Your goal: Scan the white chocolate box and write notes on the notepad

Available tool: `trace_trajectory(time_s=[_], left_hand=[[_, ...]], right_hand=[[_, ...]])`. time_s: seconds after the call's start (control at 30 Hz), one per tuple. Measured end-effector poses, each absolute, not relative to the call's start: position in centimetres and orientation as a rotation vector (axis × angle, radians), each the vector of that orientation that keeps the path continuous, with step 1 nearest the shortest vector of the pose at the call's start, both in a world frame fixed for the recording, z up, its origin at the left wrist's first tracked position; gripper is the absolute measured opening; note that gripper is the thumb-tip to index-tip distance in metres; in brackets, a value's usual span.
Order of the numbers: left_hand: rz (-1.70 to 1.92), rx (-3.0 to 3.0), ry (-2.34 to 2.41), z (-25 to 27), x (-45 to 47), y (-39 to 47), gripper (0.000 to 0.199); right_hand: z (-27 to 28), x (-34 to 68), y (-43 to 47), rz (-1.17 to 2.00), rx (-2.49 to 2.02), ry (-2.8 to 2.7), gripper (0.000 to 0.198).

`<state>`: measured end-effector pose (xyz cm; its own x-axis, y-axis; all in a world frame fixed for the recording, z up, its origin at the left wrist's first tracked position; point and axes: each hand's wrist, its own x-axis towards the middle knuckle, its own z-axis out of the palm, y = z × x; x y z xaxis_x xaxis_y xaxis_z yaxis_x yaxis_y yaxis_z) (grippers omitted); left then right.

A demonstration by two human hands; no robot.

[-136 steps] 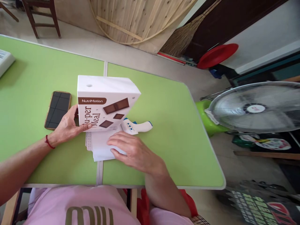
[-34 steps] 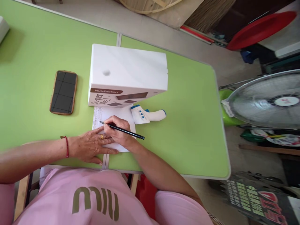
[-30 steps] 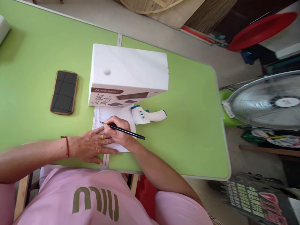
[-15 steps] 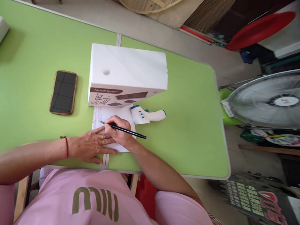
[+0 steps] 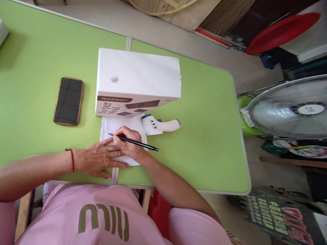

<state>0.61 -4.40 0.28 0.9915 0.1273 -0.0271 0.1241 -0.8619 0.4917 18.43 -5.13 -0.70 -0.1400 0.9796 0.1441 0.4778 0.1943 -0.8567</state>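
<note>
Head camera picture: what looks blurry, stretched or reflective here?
In the head view, the electric fan looks streaky and stretched near the edge; the smartphone screen shows thin lines, perhaps reflections; the right hand and black pen look fairly sharp.

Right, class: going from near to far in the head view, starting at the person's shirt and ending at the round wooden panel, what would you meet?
Pink shirt → left hand → white-and-blue handheld device → white box → round wooden panel.
</note>
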Motion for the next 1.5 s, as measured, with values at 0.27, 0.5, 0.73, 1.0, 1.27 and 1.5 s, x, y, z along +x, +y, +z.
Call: trace_trajectory(time_s=[0.27,0.5,0.73,1.0,1.27,1.5], left_hand=[[-0.026,2.604,0.172,0.33,0.68,-4.31,0.067],[-0.047,2.595,0.172,0.46,0.7,-4.29,0.065],[-0.011,2.605,0.17,0.38,0.67,-4.17,0.065],[-0.003,2.595,0.159,0.21,0.66,-4.16,0.066],[-0.016,2.586,0.171,0.3,0.69,-4.16,0.066],[-0.043,2.58,0.158,0.45,0.65,-4.04,0.066]], right_hand=[[-0.93,18.46,-5.03,0.823,-1.356,-1.722,0.009],[-1.01,18.48,-5.06,0.795,-1.363,-1.749,0.007],[-0.81,18.61,-5.11,0.803,-1.345,-1.756,0.009],[-0.94,18.71,-5.11,0.729,-1.378,-1.751,0.01],[-0.65,18.66,-5.15,0.791,-1.386,-1.751,0.01],[-0.62,18.75,-5.05,0.775,-1.319,-1.727,0.012]])
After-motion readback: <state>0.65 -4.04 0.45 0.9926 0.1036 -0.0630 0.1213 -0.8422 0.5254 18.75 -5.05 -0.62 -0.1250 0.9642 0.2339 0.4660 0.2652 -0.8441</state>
